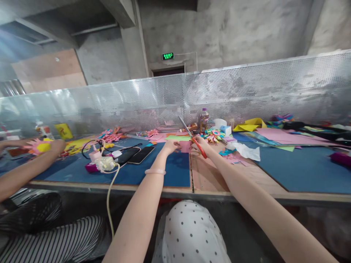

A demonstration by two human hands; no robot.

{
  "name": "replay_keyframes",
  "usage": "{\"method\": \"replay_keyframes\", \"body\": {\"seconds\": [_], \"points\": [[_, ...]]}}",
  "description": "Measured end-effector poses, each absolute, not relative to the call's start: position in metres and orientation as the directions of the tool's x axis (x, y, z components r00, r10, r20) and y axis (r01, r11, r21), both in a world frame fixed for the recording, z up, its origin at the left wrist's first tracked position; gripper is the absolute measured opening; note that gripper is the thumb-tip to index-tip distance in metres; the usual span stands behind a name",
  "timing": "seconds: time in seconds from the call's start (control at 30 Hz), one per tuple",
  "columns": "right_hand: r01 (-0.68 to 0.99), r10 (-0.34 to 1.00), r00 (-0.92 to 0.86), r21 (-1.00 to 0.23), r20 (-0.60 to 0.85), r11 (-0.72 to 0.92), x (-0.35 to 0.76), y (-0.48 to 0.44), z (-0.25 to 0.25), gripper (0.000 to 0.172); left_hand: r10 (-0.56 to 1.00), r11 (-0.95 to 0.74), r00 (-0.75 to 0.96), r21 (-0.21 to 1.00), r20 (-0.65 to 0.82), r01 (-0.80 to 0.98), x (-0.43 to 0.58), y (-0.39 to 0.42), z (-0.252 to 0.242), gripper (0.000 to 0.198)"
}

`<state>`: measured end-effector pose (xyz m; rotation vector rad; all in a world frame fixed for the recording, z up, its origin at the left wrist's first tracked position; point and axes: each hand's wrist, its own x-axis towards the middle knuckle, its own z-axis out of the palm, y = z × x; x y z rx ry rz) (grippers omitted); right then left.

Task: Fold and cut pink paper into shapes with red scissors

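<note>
The long orange-handled scissors (191, 135) join smooth grey metal blades (185, 125) to plastic-looking grips (202, 150). The flat pink sheet (185, 147) is matt paper; the rectangular blue mat (177, 172), smooth and dull. The long silver perforated panel (236, 93) is shiny metal, the grey wall (246, 33) rough concrete.

Bare blue mat (177, 171) nearside of left grip (172, 146), phone (141, 155) and plugs (106, 163) to its left, upright bottle (204, 119) beyond
</note>
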<state>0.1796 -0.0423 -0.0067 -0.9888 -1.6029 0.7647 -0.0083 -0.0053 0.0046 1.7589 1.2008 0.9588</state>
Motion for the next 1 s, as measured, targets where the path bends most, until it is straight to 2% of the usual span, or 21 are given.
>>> {"method": "replay_keyframes", "body": {"seconds": [0.33,0.73,1.0], "points": [[0.103,0.904,-0.060,-0.898,0.424,0.428,0.179,-0.030,-0.011,0.020,0.930,-0.279,0.327,0.903,0.168,0.328,-0.011,0.003,-0.001,0.015],[0.144,0.903,0.002,-0.893,0.430,0.426,0.175,-0.012,-0.021,0.028,0.923,-0.305,0.335,0.889,0.188,0.341,-0.011,0.004,-0.001,0.015],[0.121,0.913,0.026,-0.908,0.408,0.402,0.174,-0.010,-0.021,0.024,0.924,-0.299,0.335,0.892,0.182,0.339,-0.010,-0.001,0.001,0.015]]}}
